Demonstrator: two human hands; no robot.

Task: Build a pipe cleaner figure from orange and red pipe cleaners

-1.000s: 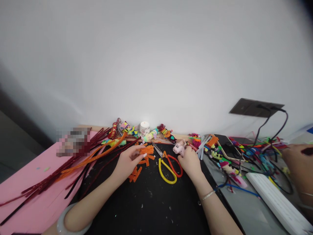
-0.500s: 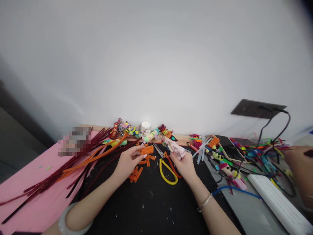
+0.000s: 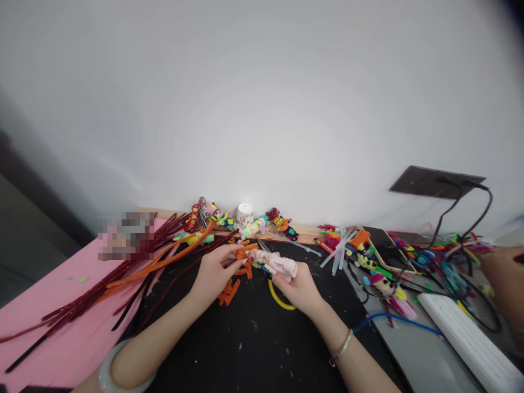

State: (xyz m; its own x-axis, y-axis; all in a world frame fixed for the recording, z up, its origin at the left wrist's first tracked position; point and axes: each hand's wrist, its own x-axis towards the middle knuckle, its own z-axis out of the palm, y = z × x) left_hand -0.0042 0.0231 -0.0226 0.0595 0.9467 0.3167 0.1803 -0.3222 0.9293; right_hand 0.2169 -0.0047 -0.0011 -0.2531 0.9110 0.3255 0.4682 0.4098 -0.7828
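My left hand (image 3: 219,268) pinches a flat orange piece (image 3: 244,251) that looks made of short pipe-cleaner lengths. My right hand (image 3: 302,289) is wrapped round a pale pink hot glue gun (image 3: 283,267). The glue gun lies sideways in my grip, its front end pointing left, right up at the orange piece; whether they touch I cannot tell. Below my left fingers lie several loose orange pipe-cleaner bits (image 3: 229,293). Scissors with a yellow handle (image 3: 281,300) rest on the black mat (image 3: 245,349), partly hidden by my right hand and the glue gun.
Long dark red pipe cleaners (image 3: 94,284) spread over the pink surface (image 3: 53,305) on the left. Pipe-cleaner figures and a white roll (image 3: 245,213) line the wall. Translucent glue sticks (image 3: 339,252), a phone (image 3: 387,248), a white power strip (image 3: 462,333) and another person's arm (image 3: 505,289) are at right.
My right hand has brought the glue gun left and turned its front toward the orange piece, now covering more of the scissors. My left hand stays nearly in place.
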